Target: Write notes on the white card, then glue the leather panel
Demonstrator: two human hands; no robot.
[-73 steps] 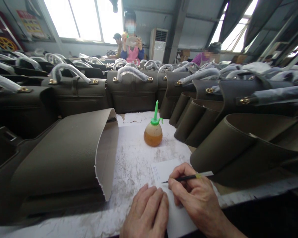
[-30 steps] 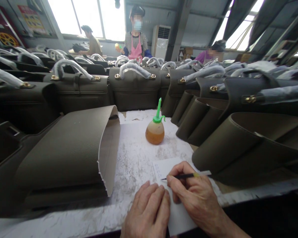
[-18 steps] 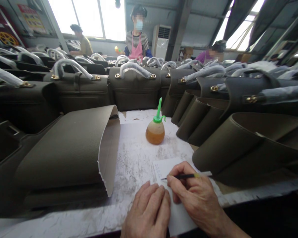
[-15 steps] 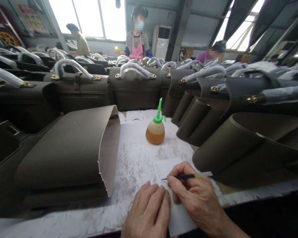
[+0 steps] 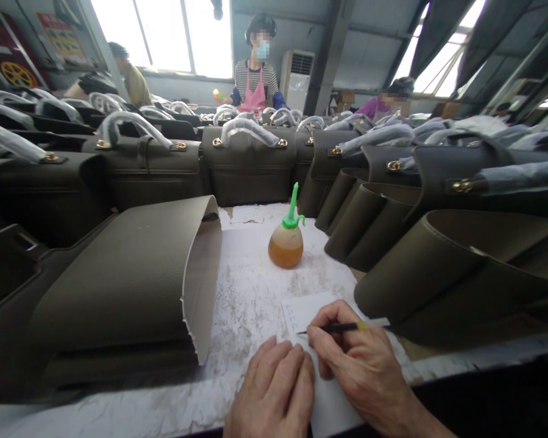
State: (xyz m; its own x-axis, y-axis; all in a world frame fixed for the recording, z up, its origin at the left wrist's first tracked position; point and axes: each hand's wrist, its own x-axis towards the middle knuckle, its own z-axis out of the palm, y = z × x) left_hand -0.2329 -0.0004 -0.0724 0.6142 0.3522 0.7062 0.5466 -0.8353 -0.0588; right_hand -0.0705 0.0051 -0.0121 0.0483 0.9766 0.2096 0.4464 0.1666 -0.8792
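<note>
In the lower right of the frame, the right hand (image 5: 358,359) is clamped on a slim dark pen (image 5: 342,327), which lies between thumb and fingers, its tip pointing left over a small white sheet (image 5: 313,305). Whether the tip touches the sheet is too fine to tell. The left hand (image 5: 274,389), bottom centre, lies flat with its fingers together at the sheet's left edge, just beside the right hand.

Small blue marks (image 5: 292,320) run down the sheet's upper left, too small to read. A red-and-yellow poster (image 5: 61,39) in the upper left is also illegible.

Near the centre, beyond the sheet, a squat bottle (image 5: 286,246) of amber liquid with a green spout stands upright on the white-covered counter (image 5: 249,319). A dark bag (image 5: 123,261) lies at left; an open-topped piece (image 5: 438,280) fills the right, close to the right hand. Bags with plastic-wrapped handles (image 5: 249,161) line the back, below a person in a pink apron (image 5: 256,96).
</note>
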